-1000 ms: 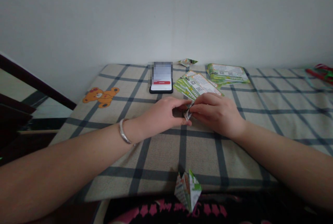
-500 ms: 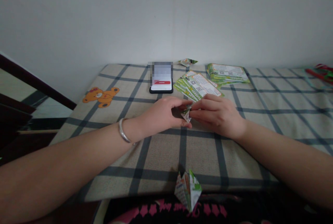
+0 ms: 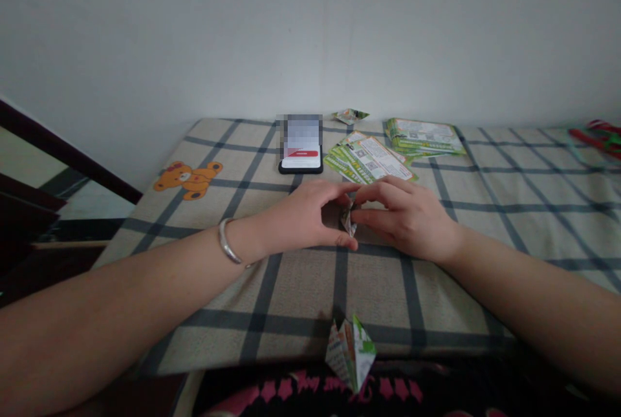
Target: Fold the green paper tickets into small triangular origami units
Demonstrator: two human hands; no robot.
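Both hands meet over the middle of a checked cloth surface [image 3: 301, 288]. My left hand [image 3: 303, 216], with a silver bangle [image 3: 227, 244] on its wrist, pinches a small folded piece of printed paper [image 3: 347, 220] between thumb and fingers. From the other side my right hand [image 3: 405, 216] pinches the same piece with curled fingers. Most of the folded paper is hidden between the fingertips.
A finished folded paper shape [image 3: 352, 351] stands at the near edge. Behind the hands lie a fanned set of green leaflets [image 3: 369, 160], a leaflet stack [image 3: 423, 136], a phone [image 3: 301, 144] and a small folded piece [image 3: 350, 115]. Red items [image 3: 599, 136] sit far right.
The folded paper has turned slightly between the fingertips and the left thumb has shifted lower. Both arms stay in place.
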